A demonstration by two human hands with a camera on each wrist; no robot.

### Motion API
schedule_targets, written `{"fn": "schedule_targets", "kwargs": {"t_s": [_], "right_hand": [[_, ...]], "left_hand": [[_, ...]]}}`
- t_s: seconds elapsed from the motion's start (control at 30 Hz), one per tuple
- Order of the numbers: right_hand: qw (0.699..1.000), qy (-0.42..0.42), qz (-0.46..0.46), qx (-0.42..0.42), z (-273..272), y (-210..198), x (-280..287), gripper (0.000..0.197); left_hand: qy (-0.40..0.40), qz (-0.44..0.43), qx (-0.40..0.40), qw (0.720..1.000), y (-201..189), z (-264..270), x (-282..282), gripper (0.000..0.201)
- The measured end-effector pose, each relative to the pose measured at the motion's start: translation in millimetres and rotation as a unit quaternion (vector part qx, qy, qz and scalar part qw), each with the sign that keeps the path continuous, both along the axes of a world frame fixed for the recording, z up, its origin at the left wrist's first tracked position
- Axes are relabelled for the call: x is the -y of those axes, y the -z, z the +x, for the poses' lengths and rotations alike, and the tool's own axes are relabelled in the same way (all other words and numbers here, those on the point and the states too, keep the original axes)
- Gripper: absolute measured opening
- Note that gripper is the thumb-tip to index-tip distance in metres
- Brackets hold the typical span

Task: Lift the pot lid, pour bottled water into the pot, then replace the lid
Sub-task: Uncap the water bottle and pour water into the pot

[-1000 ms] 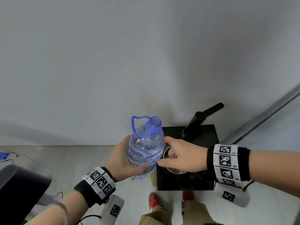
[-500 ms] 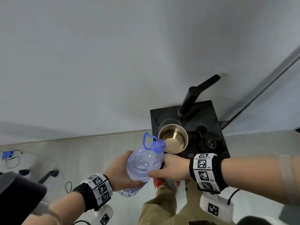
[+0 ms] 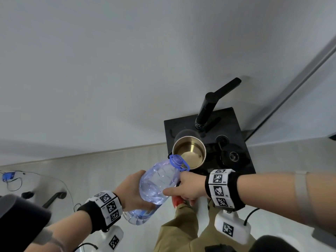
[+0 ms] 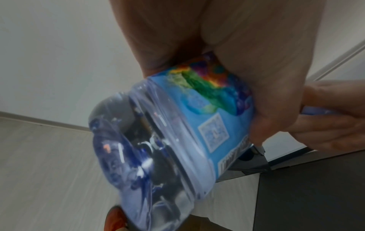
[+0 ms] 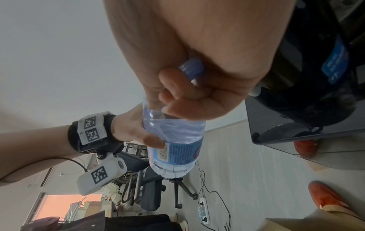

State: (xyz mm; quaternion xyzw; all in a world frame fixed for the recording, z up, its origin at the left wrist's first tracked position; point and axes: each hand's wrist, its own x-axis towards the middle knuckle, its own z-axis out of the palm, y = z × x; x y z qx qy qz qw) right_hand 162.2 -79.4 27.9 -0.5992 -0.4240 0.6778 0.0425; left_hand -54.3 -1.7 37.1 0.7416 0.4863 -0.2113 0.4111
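A clear water bottle [image 3: 156, 182] with a blue neck ring is tilted, its uncapped mouth at the near rim of the open steel pot [image 3: 204, 151]. No stream of water shows. My left hand [image 3: 131, 190] grips the bottle's lower body around the blue label [image 4: 213, 118]. My right hand [image 3: 189, 186] is curled round the blue bottle cap [image 5: 192, 68], with its fingers [image 5: 177, 107] against the bottle's shoulder [image 5: 173, 128]. The pot stands on a black stand [image 3: 236, 128]. The pot lid [image 3: 233, 156] lies on the stand to the right of the pot.
A black angled spout [image 3: 209, 104] rises right behind the pot, close to the grey wall. A dark chair [image 3: 21, 215] and cables [image 3: 14, 180] are on the floor to the left. A power strip [image 5: 203, 209] lies on the floor; my legs and red shoe [image 3: 179, 200] are below the bottle.
The bottle went from nearly upright to tilted, and its mouth moved to the pot's near rim. My right hand shifted from over the pot to the bottle's shoulder.
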Motion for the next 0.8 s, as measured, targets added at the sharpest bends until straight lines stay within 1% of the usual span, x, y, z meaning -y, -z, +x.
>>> {"fn": "schedule_targets", "kwargs": {"t_s": [0.07, 0.2, 0.3, 0.5, 0.63, 0.8], "right_hand": [[1.0, -0.006, -0.005, 0.0, 1.0, 1.8, -0.4, 0.035], [1.0, -0.004, -0.012, -0.016, 2.8, 0.2, -1.7, 0.041], [0.999, 0.004, -0.024, -0.033, 5.3, 1.0, -3.6, 0.045], [0.997, 0.021, -0.045, -0.06, 10.6, 2.3, -5.1, 0.043], [0.995, 0.028, -0.048, -0.083, 13.7, 3.4, -4.3, 0.04], [0.994, 0.023, -0.049, -0.097, 15.9, 4.8, -4.5, 0.037]], "left_hand": [[0.013, -0.003, -0.012, 1.0, 0.6, 0.2, -2.5, 0.077], [0.031, -0.01, -0.031, 0.999, -2.8, 2.8, -6.1, 0.076], [0.023, -0.015, -0.036, 0.999, -4.8, 2.1, -9.2, 0.078], [0.031, -0.019, -0.048, 0.998, -7.1, 8.1, -15.3, 0.083], [0.039, -0.03, -0.055, 0.997, -8.9, 13.4, -17.9, 0.081], [0.043, -0.021, -0.063, 0.997, -10.2, 14.1, -18.9, 0.078]]}}
